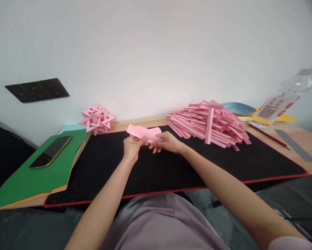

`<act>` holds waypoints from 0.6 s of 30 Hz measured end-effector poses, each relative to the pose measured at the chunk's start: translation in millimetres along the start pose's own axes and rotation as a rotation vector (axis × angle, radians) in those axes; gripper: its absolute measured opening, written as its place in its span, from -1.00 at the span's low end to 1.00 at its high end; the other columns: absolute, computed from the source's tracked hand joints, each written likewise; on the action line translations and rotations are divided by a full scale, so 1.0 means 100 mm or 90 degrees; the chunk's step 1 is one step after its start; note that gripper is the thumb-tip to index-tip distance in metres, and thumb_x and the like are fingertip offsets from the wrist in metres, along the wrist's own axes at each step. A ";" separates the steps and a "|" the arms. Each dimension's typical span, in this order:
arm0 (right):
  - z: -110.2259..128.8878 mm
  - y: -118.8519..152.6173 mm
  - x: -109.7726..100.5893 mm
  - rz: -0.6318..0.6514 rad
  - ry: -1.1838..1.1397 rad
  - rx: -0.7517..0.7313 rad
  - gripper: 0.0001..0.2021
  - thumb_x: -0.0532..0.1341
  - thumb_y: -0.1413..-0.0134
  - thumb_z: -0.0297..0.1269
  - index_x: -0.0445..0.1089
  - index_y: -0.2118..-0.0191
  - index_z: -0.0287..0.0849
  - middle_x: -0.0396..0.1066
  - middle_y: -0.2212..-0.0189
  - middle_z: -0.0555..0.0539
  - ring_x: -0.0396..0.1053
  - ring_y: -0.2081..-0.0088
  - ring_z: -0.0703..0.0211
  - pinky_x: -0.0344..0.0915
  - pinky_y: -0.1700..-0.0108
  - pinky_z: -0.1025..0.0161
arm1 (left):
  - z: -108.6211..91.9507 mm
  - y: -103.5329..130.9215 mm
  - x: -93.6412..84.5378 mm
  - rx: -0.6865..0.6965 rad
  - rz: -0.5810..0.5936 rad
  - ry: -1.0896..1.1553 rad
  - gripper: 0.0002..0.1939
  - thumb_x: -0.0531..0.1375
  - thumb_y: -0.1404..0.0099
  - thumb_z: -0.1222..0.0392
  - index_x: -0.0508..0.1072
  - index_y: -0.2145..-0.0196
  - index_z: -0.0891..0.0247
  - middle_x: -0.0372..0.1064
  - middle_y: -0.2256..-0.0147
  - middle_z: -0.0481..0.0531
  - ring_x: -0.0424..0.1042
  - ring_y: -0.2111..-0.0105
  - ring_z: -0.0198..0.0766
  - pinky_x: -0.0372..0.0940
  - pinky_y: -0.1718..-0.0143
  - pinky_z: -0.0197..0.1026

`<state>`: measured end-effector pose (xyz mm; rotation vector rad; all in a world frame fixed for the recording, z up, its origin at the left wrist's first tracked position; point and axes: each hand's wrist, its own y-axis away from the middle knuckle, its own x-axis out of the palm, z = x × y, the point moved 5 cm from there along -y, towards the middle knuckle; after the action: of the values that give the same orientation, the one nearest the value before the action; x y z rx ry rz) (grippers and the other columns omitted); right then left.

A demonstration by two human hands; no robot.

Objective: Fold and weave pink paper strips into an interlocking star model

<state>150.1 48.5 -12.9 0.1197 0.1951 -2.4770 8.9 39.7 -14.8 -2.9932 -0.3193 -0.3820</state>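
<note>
Several pink paper strips (142, 132) are held up in front of me, over the black mat. My left hand (133, 146) pinches them from the left, its thumb lying on top near the lower edge. At their right end my right hand (167, 141) is closed on the paper, with the fingers curled beneath. Some strips cross the others at a slant; whether the paper is being folded I cannot tell. A large heap of folded pink paper strips (197, 121) lies on the mat to the right. Back left sits a pink paper star ball (97, 119) made of interlocked strips.
Left on the table, a phone (51, 151) rests on a stack of green paper (20, 185). At right are a blue dish (239, 108), a plastic bottle (283, 99), a pencil (272, 136) and a ruler (296, 146). The black mat (156, 177) has a red edge; a wall stands behind.
</note>
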 end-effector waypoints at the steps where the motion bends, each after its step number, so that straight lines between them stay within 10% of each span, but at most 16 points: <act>1: 0.00 0.00 0.00 0.001 -0.001 0.001 -0.74 0.23 0.04 -0.23 0.38 0.30 -0.38 0.49 0.35 -0.20 0.45 0.49 0.26 0.36 0.49 0.38 | -0.01 0.01 0.00 0.006 -0.002 -0.001 -0.62 0.42 0.33 0.27 0.45 0.47 0.42 0.45 0.53 0.06 0.36 0.62 -0.33 0.32 0.50 -0.21; 18: 0.00 0.01 0.05 -0.002 0.051 0.011 -0.69 0.21 0.03 -0.13 0.35 0.36 -0.36 0.48 0.47 -0.17 0.46 0.48 0.22 0.35 0.48 0.36 | -0.05 0.07 0.08 0.031 0.047 -0.066 -0.69 0.41 0.30 0.25 0.45 0.55 0.40 0.40 0.62 0.03 0.31 0.68 -0.32 0.22 0.60 -0.24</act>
<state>147.0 44.9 -14.1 0.2264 0.2077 -2.4802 17.2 34.0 -8.3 -2.9729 -0.2220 -0.2101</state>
